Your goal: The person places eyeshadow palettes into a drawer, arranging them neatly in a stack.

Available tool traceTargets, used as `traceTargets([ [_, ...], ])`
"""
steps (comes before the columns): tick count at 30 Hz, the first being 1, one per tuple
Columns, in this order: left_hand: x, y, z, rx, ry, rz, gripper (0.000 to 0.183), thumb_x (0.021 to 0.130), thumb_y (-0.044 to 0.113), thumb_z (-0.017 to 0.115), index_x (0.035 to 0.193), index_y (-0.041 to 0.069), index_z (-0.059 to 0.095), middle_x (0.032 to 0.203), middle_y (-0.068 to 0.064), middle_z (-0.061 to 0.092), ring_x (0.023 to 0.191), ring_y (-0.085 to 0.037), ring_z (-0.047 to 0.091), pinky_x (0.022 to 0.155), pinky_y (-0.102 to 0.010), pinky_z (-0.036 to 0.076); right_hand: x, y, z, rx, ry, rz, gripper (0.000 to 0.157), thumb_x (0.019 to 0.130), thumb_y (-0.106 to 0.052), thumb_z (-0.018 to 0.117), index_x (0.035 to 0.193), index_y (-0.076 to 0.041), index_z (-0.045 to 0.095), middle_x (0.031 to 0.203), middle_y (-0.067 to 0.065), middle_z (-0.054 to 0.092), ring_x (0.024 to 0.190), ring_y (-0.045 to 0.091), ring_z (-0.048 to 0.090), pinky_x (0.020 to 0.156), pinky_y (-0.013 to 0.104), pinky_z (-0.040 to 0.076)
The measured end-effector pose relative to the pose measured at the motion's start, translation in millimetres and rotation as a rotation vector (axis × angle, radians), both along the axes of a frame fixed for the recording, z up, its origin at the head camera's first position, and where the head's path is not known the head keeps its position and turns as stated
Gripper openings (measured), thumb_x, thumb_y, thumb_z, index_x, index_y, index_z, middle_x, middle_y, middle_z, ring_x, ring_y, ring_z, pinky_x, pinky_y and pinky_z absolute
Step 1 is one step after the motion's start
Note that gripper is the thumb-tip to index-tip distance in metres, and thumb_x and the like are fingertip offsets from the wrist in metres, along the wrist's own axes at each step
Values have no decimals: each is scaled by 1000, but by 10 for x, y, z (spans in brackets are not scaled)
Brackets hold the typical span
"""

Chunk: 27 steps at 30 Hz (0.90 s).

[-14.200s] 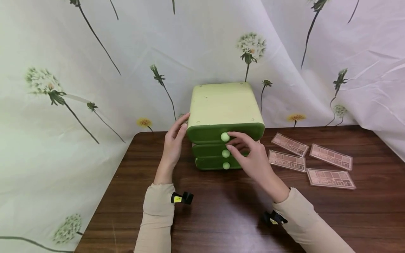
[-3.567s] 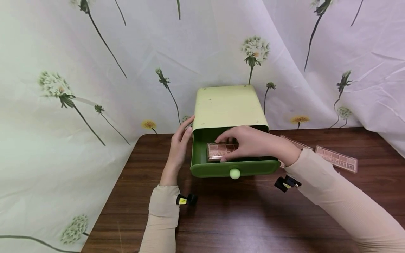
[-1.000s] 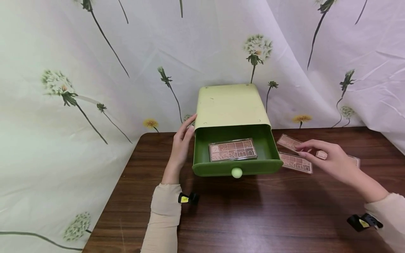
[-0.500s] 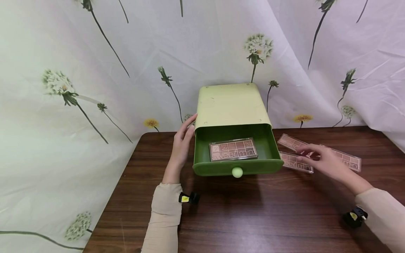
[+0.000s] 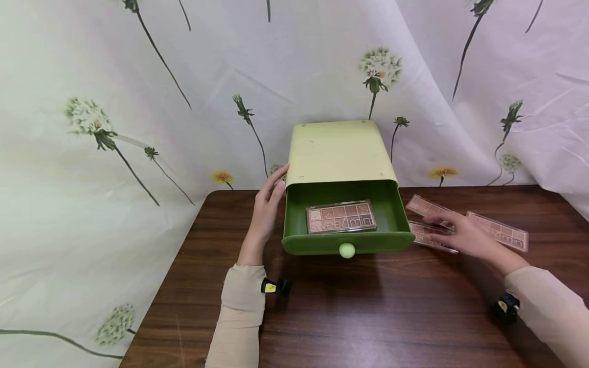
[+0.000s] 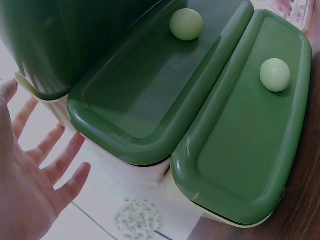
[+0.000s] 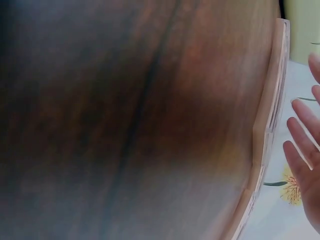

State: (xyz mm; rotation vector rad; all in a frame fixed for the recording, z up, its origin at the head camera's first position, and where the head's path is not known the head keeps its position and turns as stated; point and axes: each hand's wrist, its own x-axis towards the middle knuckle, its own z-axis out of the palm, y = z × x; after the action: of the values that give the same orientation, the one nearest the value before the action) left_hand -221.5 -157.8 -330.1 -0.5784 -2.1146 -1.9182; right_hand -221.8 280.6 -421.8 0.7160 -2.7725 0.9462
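A pale green cabinet stands with its dark green top drawer pulled out. Inside the drawer lies an eyeshadow palette in a clear case. My left hand rests against the cabinet's left side; the left wrist view shows its fingers spread beside the drawer fronts. Out on the right, my right hand is over a second palette beside the drawer, thumb toward its near edge and fingers toward its far edge. In the right wrist view its fingers are spread.
Behind the right hand lies another palette, and one more palette lies to its right. The dark wooden table reaches back to a dandelion-patterned cloth. Two lower drawers with round knobs are closed.
Since the earliest frame, the top drawer has been pulled out and one palette placed in it. Lately my right hand has moved left and down to the palette beside the drawer; my left hand stays.
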Motion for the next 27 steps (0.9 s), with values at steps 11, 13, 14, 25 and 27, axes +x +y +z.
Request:
traceTargets([
  [11,2,5,6,-17,-8,10,46,104,18,42,149,6,46,154,-9,40,125,-24,48,104,-43,38,-93,-93,-88,59,-81,65,66,77,-23,87,127,7,58,120,25,62,114,46,54,93,61,41],
  [13,5,0,4,-24,-12,13,46,105,18,42,149,7,46,154,-8,40,125,-24,48,104,-43,38,-105,-101,-104,82,-100,55,68,77,-25,87,129,6,57,123,26,60,115,47,52,94,62,41],
  [14,8,-2,3,-27,-14,16,46,105,19,42,149,7,46,154,-8,40,125,-24,48,104,-43,38,-110,-104,-109,92,-103,54,69,77,-26,87,130,6,56,123,26,59,115,47,53,93,61,41],
  [25,14,-9,-3,-25,-16,18,45,105,18,42,149,7,46,155,-8,39,131,-24,44,107,-44,36,-68,-177,-77,135,-121,17,64,76,-24,87,125,8,60,118,29,53,102,38,56,87,55,45],
  [27,11,-6,-1,-23,-12,14,45,105,17,42,149,6,45,154,-8,40,130,-24,45,106,-44,36,-55,-179,-75,130,-123,12,63,77,-24,87,124,7,61,116,27,54,100,36,56,86,53,46],
])
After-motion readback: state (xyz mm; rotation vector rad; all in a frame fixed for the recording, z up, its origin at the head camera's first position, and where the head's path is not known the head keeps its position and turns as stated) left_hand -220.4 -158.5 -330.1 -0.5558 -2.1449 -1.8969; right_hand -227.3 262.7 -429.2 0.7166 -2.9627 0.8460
